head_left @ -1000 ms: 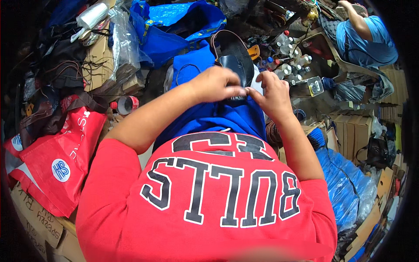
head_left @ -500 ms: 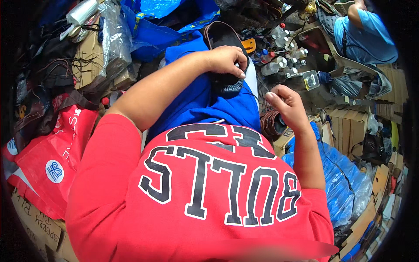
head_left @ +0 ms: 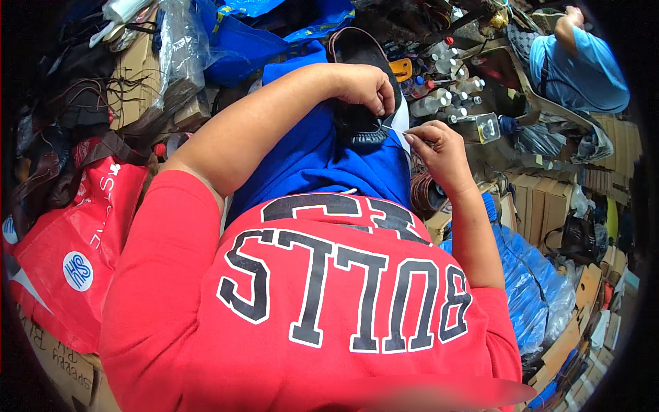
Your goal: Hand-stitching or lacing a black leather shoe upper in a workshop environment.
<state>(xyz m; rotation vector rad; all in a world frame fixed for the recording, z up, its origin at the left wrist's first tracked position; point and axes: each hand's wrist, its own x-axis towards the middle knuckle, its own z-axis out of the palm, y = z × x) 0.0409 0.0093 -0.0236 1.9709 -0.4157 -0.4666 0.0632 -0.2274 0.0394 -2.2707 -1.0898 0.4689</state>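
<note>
Two-handed fine work over the lap, listed from left to right. The left hand (head_left: 364,88) lies over the black shoe (head_left: 357,49), fingers curled down and thumb drawn close to them; whether this grip has hold of the shoe's edge or of something finer cannot be told. The shoe rests on the blue cloth (head_left: 281,144) of the lap, beneath and beyond the left grip, ahead and to the left of the right one. The right hand (head_left: 439,147) is closed in a narrow pinch on a thin pale tool (head_left: 395,130), perhaps a needle, which points left toward the near edge of the shoe. The step in hand appears to be close work along that edge; the next move would call for a steady left hold and a well-aligned right pinch. The surroundings are crowded: well left of the left grip, a red bag (head_left: 82,226); ahead of it and leftward, cardboard (head_left: 134,96), clear plastic (head_left: 182,62) and a blue bag (head_left: 247,44); just beyond the right grip, bottles (head_left: 439,103); to its right and nearer the body, blue plastic (head_left: 525,288); farther right, cardboard boxes (head_left: 542,199) and, ahead of these, a person in light blue (head_left: 580,75).
</note>
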